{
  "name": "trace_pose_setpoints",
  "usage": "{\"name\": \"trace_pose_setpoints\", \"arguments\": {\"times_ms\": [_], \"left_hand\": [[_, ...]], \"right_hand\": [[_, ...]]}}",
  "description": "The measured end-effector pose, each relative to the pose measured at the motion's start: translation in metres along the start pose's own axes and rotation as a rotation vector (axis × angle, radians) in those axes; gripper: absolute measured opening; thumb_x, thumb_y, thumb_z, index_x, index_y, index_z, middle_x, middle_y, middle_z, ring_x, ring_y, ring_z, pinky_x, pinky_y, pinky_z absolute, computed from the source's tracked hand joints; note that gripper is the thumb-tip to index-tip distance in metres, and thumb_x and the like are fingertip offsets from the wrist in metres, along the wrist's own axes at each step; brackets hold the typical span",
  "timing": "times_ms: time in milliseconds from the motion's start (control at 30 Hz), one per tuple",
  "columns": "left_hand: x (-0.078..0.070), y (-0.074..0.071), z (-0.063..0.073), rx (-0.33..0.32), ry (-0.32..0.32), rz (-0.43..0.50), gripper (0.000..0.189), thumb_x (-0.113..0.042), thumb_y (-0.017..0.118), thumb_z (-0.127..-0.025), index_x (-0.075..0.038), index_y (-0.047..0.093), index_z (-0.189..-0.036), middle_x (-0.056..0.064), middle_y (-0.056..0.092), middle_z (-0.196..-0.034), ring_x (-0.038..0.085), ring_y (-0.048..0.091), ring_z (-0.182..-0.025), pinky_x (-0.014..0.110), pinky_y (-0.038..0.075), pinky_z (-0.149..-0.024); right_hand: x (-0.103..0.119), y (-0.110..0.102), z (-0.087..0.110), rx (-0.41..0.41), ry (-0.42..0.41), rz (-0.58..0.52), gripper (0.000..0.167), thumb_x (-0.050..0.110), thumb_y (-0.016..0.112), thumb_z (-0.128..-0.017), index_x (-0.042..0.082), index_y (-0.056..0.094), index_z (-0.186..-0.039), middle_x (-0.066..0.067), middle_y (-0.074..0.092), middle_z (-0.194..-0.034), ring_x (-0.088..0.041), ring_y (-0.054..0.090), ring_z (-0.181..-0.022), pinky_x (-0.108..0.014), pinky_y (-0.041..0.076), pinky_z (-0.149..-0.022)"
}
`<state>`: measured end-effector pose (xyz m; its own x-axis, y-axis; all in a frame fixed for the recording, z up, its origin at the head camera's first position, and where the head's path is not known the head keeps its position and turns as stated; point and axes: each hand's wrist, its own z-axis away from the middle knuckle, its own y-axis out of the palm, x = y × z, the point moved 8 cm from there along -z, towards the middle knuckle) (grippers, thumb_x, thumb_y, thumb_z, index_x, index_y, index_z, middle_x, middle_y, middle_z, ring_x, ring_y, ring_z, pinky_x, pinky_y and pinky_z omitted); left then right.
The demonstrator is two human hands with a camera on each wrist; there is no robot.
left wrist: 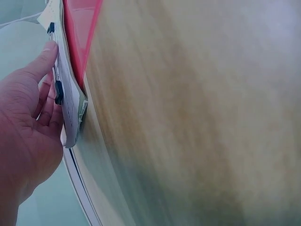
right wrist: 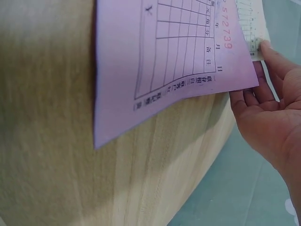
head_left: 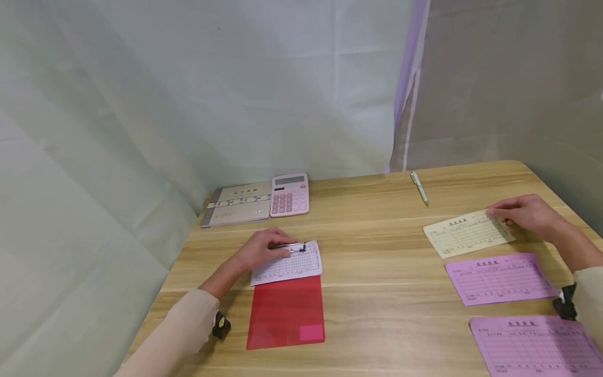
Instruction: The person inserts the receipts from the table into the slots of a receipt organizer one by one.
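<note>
A white printed receipt pad (head_left: 287, 264) lies over the top of a red plastic sheet (head_left: 287, 314). A metal fastener with black ends (left wrist: 58, 92) runs along the pad's upper edge. My left hand (head_left: 266, 248) holds the pad at that edge, thumb against the fastener; part of its grip is hidden. At the right, my right hand (head_left: 532, 214) pinches the right edge of a pale yellow printed slip (head_left: 466, 235) between thumb and fingers. Just below that lies a purple slip (head_left: 499, 280), large in the right wrist view, where it partly covers the fingers.
Another purple slip (head_left: 537, 345) lies at the front right. A green pen (head_left: 419, 187) rests near the back edge of the wooden table (head_left: 377, 314). At the back left stand a pink calculator (head_left: 289, 195) and a beige notebook (head_left: 240, 212). Pale curtains (head_left: 282, 104) hang behind.
</note>
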<state>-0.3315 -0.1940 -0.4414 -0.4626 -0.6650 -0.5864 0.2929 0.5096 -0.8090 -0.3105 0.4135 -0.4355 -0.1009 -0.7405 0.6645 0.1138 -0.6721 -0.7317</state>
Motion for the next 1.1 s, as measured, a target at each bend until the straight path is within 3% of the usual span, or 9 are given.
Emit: {"name": "trace_pose_setpoints", "arguments": {"times_ms": [167, 300, 533, 633, 867, 1100], "left_hand": [[0.000, 0.000, 0.001, -0.002, -0.008, -0.013, 0.038, -0.017, 0.085, -0.093, -0.021, 0.079, -0.130, -0.002, 0.070, -0.120, 0.018, 0.063, -0.109, 0.039, 0.051, -0.094], [0.001, 0.000, 0.002, -0.002, -0.021, -0.020, 0.036, -0.017, 0.085, -0.093, -0.021, 0.079, -0.129, -0.003, 0.070, -0.119, 0.017, 0.062, -0.107, 0.038, 0.051, -0.092], [0.001, 0.000, 0.002, -0.007, -0.014, -0.023, 0.036, -0.017, 0.085, -0.093, -0.021, 0.080, -0.128, -0.004, 0.070, -0.119, 0.016, 0.062, -0.106, 0.036, 0.051, -0.091], [0.001, 0.000, 0.002, -0.008, -0.016, -0.020, 0.036, -0.018, 0.085, -0.092, -0.021, 0.080, -0.128, -0.005, 0.070, -0.119, 0.015, 0.062, -0.105, 0.035, 0.051, -0.090], [0.001, 0.000, 0.002, -0.009, -0.009, -0.024, 0.036, -0.017, 0.085, -0.092, -0.019, 0.080, -0.128, -0.003, 0.071, -0.118, 0.016, 0.063, -0.103, 0.034, 0.053, -0.088], [-0.002, -0.001, 0.001, -0.010, -0.007, -0.029, 0.035, -0.019, 0.084, -0.093, -0.020, 0.080, -0.128, -0.003, 0.070, -0.119, 0.015, 0.063, -0.102, 0.036, 0.053, -0.089]], "right_hand": [[0.004, 0.000, 0.000, 0.005, 0.006, -0.009, 0.059, 0.034, 0.057, -0.112, -0.018, 0.056, -0.137, -0.011, 0.060, -0.096, -0.020, 0.052, -0.085, -0.033, 0.044, -0.066], [0.008, -0.003, -0.001, -0.002, 0.001, 0.003, 0.061, 0.038, 0.056, -0.112, -0.017, 0.057, -0.137, -0.010, 0.060, -0.096, -0.022, 0.051, -0.089, -0.033, 0.041, -0.068], [0.034, -0.008, -0.003, -0.013, -0.082, 0.010, 0.062, 0.042, 0.061, -0.109, -0.014, 0.061, -0.137, -0.022, 0.067, -0.127, -0.008, 0.060, -0.092, -0.028, 0.050, -0.078], [0.053, -0.003, -0.003, 0.006, -0.098, -0.021, 0.063, 0.042, 0.062, -0.108, -0.013, 0.061, -0.139, -0.022, 0.065, -0.132, -0.007, 0.062, -0.093, -0.028, 0.051, -0.080], [0.110, 0.033, -0.001, 0.084, -0.124, -0.165, 0.055, 0.034, 0.066, -0.108, -0.011, 0.062, -0.139, -0.003, 0.068, -0.113, -0.014, 0.060, -0.090, -0.030, 0.052, -0.081], [0.162, 0.089, 0.001, 0.197, -0.110, -0.425, 0.045, 0.014, 0.068, -0.105, -0.016, 0.061, -0.137, 0.003, 0.070, -0.094, -0.008, 0.059, -0.080, -0.028, 0.054, -0.074]]}}
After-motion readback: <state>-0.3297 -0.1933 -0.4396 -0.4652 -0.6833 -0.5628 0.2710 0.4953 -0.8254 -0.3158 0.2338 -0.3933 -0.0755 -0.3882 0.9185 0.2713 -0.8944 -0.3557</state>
